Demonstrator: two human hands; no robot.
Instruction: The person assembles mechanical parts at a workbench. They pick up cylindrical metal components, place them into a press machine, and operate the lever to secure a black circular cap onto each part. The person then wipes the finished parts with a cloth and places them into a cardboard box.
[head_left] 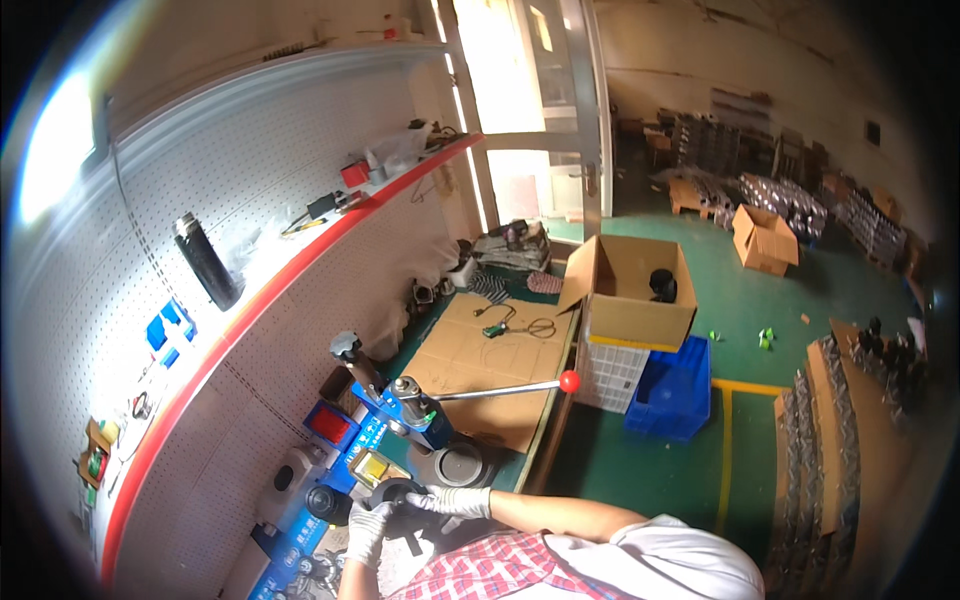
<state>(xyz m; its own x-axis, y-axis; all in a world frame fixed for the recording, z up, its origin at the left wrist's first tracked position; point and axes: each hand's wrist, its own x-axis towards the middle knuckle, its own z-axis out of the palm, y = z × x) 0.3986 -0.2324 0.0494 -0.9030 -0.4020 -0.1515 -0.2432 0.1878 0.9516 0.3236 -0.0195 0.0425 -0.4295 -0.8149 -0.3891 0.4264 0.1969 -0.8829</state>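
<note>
A worker in white gloves holds a dark round part (398, 497) at the near edge of the worktop (520, 440), just in front of a blue hand-lever press (405, 405). The left hand (366, 530) cups the part from below, its grip closed on it; the right hand (452, 500) is laid across the top rim, fingers closed on the same piece. The press's long lever with its red ball knob (569, 381) juts out past the worktop's right edge, above the round base plate (460, 464). A cardboard sheet (480, 365) covers the far half of the worktop, with scissors (538, 326) lying on it. The part looks heavy for gloved fingers: it could slip to the floor, and a sleeve could catch the projecting lever.
</note>
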